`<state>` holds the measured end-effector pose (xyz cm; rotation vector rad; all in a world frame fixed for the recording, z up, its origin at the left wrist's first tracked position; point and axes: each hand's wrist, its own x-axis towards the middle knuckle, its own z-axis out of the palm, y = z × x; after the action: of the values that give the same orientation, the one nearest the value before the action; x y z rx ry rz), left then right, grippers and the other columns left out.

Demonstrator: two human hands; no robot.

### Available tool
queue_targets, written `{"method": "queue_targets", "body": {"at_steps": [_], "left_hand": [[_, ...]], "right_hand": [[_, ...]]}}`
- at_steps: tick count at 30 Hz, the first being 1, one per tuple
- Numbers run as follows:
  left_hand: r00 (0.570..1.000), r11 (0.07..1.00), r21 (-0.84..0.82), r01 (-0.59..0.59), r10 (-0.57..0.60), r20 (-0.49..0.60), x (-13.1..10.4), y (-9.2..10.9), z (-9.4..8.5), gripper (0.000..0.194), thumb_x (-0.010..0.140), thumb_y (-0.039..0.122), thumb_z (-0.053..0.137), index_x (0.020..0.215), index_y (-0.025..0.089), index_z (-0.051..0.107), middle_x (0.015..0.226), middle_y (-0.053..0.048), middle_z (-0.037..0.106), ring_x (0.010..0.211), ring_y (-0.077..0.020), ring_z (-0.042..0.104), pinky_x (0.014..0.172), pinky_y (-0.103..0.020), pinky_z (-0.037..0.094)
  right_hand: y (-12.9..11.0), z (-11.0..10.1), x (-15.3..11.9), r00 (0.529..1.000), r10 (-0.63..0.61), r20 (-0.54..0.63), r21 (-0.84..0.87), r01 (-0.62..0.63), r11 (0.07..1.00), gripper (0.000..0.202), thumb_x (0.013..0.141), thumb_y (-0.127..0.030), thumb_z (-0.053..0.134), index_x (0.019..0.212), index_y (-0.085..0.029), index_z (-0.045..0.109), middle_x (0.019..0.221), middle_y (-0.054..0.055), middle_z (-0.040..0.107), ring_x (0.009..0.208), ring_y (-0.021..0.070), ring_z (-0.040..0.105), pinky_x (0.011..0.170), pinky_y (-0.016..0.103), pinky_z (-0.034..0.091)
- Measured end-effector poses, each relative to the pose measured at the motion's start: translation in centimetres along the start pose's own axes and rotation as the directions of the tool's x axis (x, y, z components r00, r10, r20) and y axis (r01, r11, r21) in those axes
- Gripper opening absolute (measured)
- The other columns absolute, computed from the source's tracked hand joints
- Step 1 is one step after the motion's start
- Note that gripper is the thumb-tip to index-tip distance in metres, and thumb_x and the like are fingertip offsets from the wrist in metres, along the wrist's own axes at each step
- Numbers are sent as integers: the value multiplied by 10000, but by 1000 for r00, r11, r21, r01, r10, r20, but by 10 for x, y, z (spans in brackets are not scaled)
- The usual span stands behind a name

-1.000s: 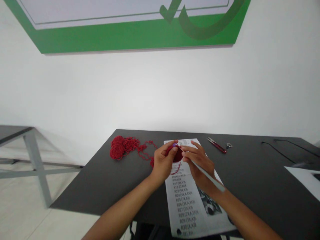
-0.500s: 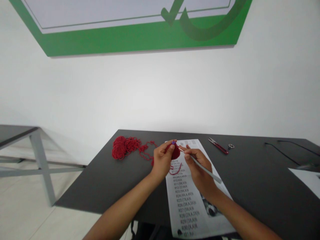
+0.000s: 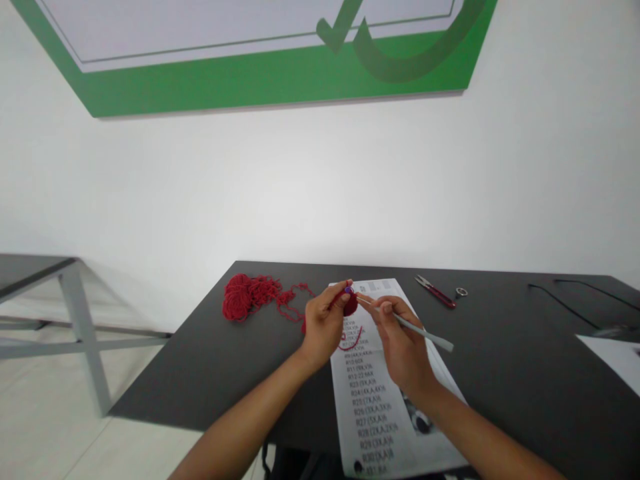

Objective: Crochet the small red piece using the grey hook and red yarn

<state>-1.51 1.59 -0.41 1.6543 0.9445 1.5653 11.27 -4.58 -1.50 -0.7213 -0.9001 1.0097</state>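
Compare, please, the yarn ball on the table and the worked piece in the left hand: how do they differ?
The yarn ball rests on the table; the worked piece is held in the left hand. The yarn ball trails loose strands, while the visible part of the worked piece looks compact. Both are red.

Bare forearms taper to bare, slim fingers.

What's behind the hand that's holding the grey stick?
Behind the right hand is a printed sheet. Part of its picture peeks out; the rest is covered, so I can't tell what it shows.
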Motion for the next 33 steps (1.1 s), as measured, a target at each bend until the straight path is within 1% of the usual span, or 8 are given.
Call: {"method": "queue_targets", "body": {"at_steps": [5,9,15,20,23,28,31,33], "left_hand": [[997,996,-55,67,-69,-32,5,-5,0,226,842,254,679,988,160,824,970,-91,817,886,-233,758,860,-359,591],[993,984,-133,117,-120,-11,5,-8,1,239,808,259,712,997,156,815,993,-96,814,910,-234,755,866,-354,592],[995,996,-5,94,-94,17,-5,-1,7,297,755,161,726,1041,183,801,947,-56,814,824,-200,752,776,-299,606],[997,999,41,-7,4,78,-13,2,8,328,802,146,701,1117,197,776,923,-41,811,749,-164,744,698,-245,609],[990,992,62,-108,102,100,-16,-2,7,353,830,152,693,1173,210,758,916,-36,805,731,-150,732,689,-234,607],[991,995,15,-101,99,84,-23,-5,9,385,865,232,703,1248,207,731,918,-45,791,726,-153,719,680,-253,614],[995,989,-134,65,-53,90,-24,-1,12,395,875,319,711,1253,204,732,927,-51,797,697,-157,715,628,-260,614],[981,953,-240,185,-166,98,-22,2,15,401,833,366,763,1197,199,762,905,-55,801,706,-166,718,634,-266,610]], "right_hand": [[-2,1,10,977,209,26,368,-204,907,220,863,-462,767,837,-259,687,984,15,817,1040,215,762,1088,446,513],[0,-6,17,928,359,95,493,-357,793,159,867,-416,774,828,-271,722,981,3,828,1011,190,762,1008,440,564],[8,-5,19,956,292,3,482,-258,837,225,728,-439,891,814,-277,761,902,-36,812,916,153,751,919,327,588],[8,-3,16,990,132,-53,272,-113,956,280,752,-520,847,859,-271,776,901,-11,782,872,163,725,819,301,588],[4,-6,11,997,-23,-76,-26,21,999,275,868,-524,735,929,-259,775,926,33,765,870,196,709,807,348,585],[-3,-9,2,918,-377,121,-536,380,754,191,990,-362,597,1028,-288,769,1090,56,718,1048,230,678,940,408,560],[2,-12,2,871,-439,223,-647,469,601,192,989,-323,587,1061,-308,765,1115,57,691,1022,221,683,874,388,593],[8,-17,4,876,-419,241,-679,460,572,199,969,-349,613,1103,-297,751,1126,71,691,1017,235,683,867,409,606]]}}
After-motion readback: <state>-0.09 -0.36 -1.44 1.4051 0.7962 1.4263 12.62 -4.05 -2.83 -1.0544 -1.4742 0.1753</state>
